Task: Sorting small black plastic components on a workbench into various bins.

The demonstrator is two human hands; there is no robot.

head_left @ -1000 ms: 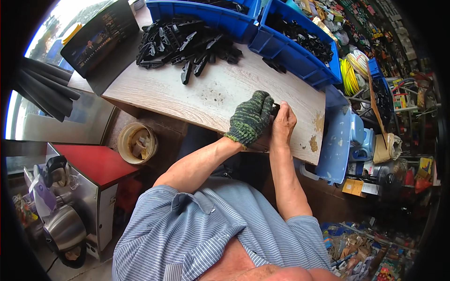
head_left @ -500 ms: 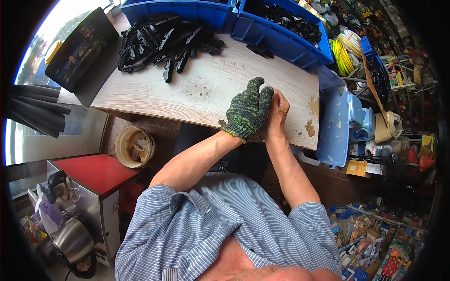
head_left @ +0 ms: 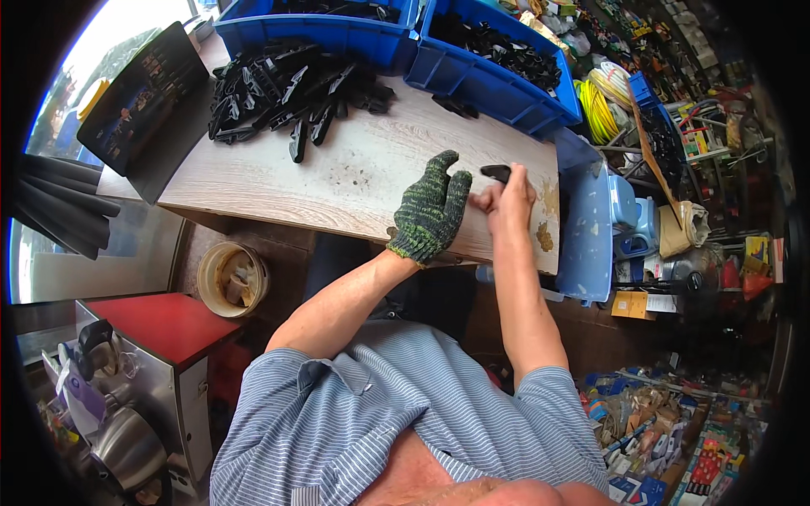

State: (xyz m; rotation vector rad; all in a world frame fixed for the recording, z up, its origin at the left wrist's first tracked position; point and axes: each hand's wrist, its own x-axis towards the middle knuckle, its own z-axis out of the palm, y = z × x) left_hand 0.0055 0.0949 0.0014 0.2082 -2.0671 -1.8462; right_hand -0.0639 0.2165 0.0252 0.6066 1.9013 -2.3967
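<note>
Work on a single black, clip-like piece at the near side of a pale wooden tabletop (head_left: 278, 177). The held piece (head_left: 496, 173) stands at the fingertips of the bare right hand (head_left: 510, 202), above the tabletop's right part; the right grip pinches it, the fingers partly hiding its lower portion. The gloved left hand (head_left: 429, 209) lies just beside, thumb and fingers spread, its grip showing nothing between them.

Progress: the handling of this piece appears to be at or near its close, judging by the free left hand, though whether the piece is finished cannot be told. Much seems to remain: a large pile (head_left: 278, 93) of similar black pieces lies loose at the far left of the tabletop. A few more (head_left: 456, 106) lie by the right blue bin (head_left: 489, 88), which holds many dark pieces; the left blue bin (head_left: 337, 40) also contains some. Which group is worked and which is waiting is not shown.

Compared with the frame half a second earlier: there the hands are pressed together and conceal the piece; here they are apart and it is exposed. The pile and both bins look unchanged.
</note>
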